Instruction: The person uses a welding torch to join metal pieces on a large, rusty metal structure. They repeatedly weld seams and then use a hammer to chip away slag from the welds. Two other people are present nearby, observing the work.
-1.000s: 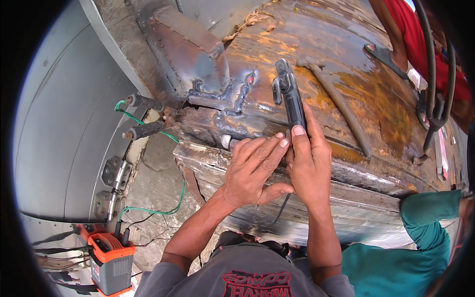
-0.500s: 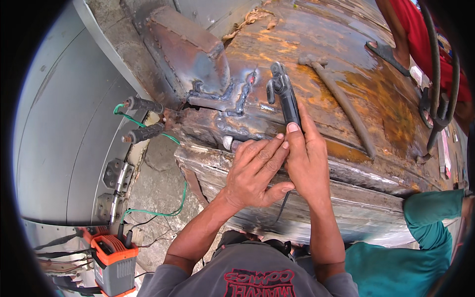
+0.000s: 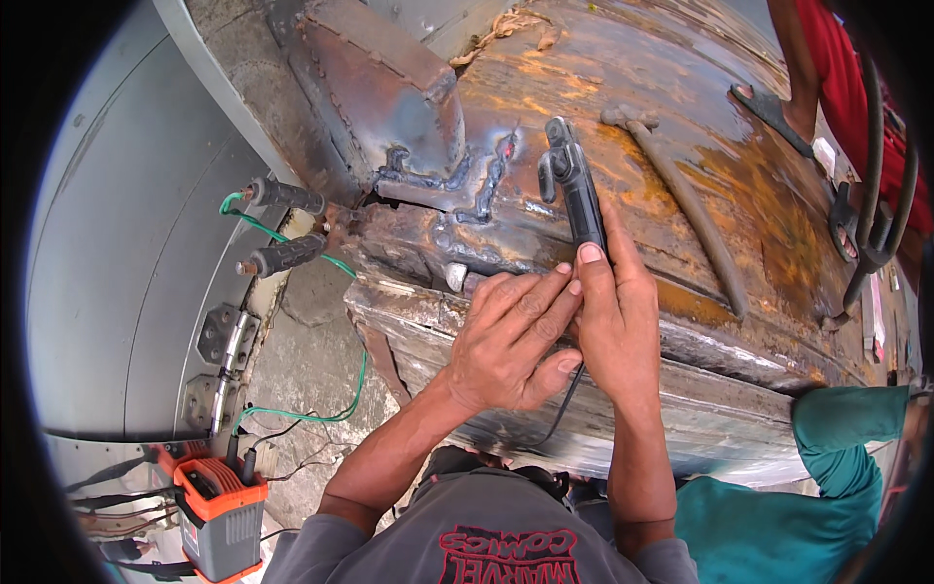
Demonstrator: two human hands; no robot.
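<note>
My right hand [image 3: 620,326] grips a black welding electrode holder [image 3: 585,202], its thumb lying along the handle and its jaw end pointing away from me. No electrode shows in the jaw. My left hand [image 3: 506,341] is open beside it, fingers stretched out and fingertips against the right hand, thumb apart. Ahead of the hands, a rough weld bead [image 3: 491,180] runs over a heat-stained steel patch, with a small red spot at its far end. A pale-tipped piece [image 3: 455,276] lies by the left fingers, the remainder hidden under the hand.
A rusty hammer [image 3: 689,209] lies on the wet, rusty metal bed [image 3: 545,73]. At left are a grey door panel [image 3: 126,243], two hinge pins with dark sleeves [image 3: 282,255], a green wire [image 3: 362,380] and an orange-grey welding machine [image 3: 224,526]. People in teal [image 3: 769,530] and red [image 3: 856,88] are at right.
The whole scene has shifted slightly to the right in view. My hands keep nearly the same pose, and the red spot on the weld looks smaller.
</note>
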